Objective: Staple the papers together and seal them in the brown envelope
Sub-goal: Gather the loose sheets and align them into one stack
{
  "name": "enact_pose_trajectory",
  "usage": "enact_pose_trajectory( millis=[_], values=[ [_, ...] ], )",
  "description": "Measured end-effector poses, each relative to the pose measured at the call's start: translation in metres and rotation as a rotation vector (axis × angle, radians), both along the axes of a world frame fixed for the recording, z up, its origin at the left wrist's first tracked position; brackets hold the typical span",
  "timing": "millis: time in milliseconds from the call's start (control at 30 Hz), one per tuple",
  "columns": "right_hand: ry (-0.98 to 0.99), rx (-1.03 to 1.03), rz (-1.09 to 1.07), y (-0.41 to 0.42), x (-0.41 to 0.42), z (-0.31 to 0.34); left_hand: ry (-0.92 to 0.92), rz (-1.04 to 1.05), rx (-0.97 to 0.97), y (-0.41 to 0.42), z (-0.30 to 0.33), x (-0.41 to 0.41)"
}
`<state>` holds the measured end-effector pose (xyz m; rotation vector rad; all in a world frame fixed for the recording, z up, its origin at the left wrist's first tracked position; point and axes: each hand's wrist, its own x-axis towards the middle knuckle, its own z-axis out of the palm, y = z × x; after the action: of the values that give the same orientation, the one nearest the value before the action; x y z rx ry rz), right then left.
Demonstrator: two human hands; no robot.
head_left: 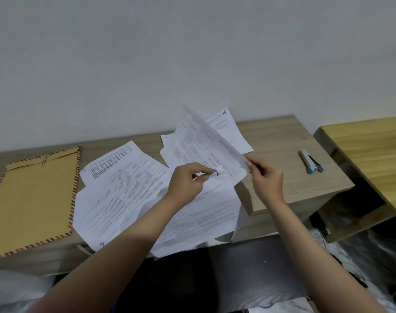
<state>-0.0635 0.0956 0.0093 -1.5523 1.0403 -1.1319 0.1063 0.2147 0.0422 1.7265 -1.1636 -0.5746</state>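
Several printed white papers (122, 190) lie spread over the middle of the wooden desk (278, 141), some marked with handwritten numbers. My left hand (188, 184) pinches the curled corner of one sheet lying near the front. My right hand (264, 177) holds the lower corner of another sheet (212, 141), lifted and tilted up off the pile. The brown envelope (32, 199), with a striped border and a clip at its top, lies flat at the desk's left end. A grey and blue stapler (311, 162) rests on the desk to the right, apart from both hands.
A second, yellower wooden table (368, 150) stands to the right with a dark gap between it and the desk. The grey wall (192, 53) rises directly behind the desk. Plastic-wrapped clutter (361, 256) and cables lie on the floor at lower right.
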Motion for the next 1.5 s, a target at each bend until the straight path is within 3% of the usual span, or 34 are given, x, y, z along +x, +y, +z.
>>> enact_pose_trajectory(
  millis=[167, 333, 500, 733, 1067, 1500],
  values=[
    [-0.073, -0.026, 0.166, -0.027, -0.005, 0.043, -0.052, -0.070, -0.139, -0.020, 0.036, -0.007],
    [0.036, -0.043, 0.402, -0.053, -0.012, 0.071, -0.178, -0.094, -0.186, -0.049, 0.056, -0.010],
    [0.092, -0.020, 0.485, -0.078, -0.017, 0.073, -0.324, -0.081, -0.184, -0.078, 0.056, -0.015],
    [0.009, 0.035, 0.467, -0.098, -0.026, 0.074, -0.474, -0.082, -0.235, -0.123, 0.051, -0.030],
    [-0.178, 0.082, 0.343, -0.135, -0.029, 0.057, -0.712, -0.248, -0.363, -0.171, 0.048, -0.044],
    [-0.196, -0.154, 0.289, -0.174, -0.020, 0.116, -0.690, -0.083, -0.485, -0.203, 0.100, -0.037]
  ],
)
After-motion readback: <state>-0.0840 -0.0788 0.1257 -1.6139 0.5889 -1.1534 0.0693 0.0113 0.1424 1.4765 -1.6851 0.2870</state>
